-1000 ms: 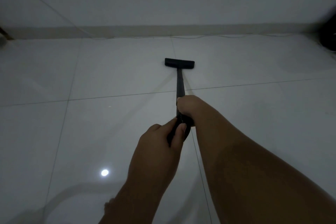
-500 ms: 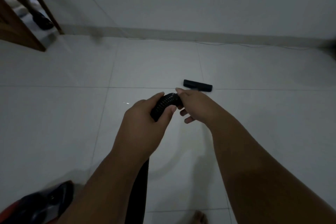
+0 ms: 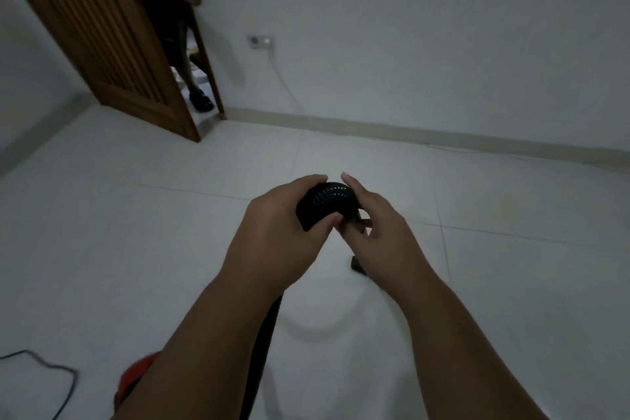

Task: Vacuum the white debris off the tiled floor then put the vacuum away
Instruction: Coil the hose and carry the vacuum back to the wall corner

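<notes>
A black ribbed vacuum hose (image 3: 324,204) arches between both hands at the middle of the view. My left hand (image 3: 283,232) grips its bent top from the left. My right hand (image 3: 378,232) holds the hose's other end, where the wand joins, with the fingers partly spread. Below my right wrist a dark corner of the floor head (image 3: 358,264) shows on the white tiled floor (image 3: 170,249); the wand is hidden by my hand. The hose runs down under my left forearm toward the red vacuum body (image 3: 136,377) at the lower left. No white debris is visible.
A wooden slatted door (image 3: 102,44) stands open at the upper left, and a person (image 3: 177,27) stands in the doorway. A wall socket (image 3: 260,41) has a thin cable running down along the skirting. A dark cord (image 3: 51,368) lies on the floor at the lower left.
The view swung up and left, revealing the door and the person. The floor head came from far ahead to just below my right hand; both hands shifted from the wand to the bent hose.
</notes>
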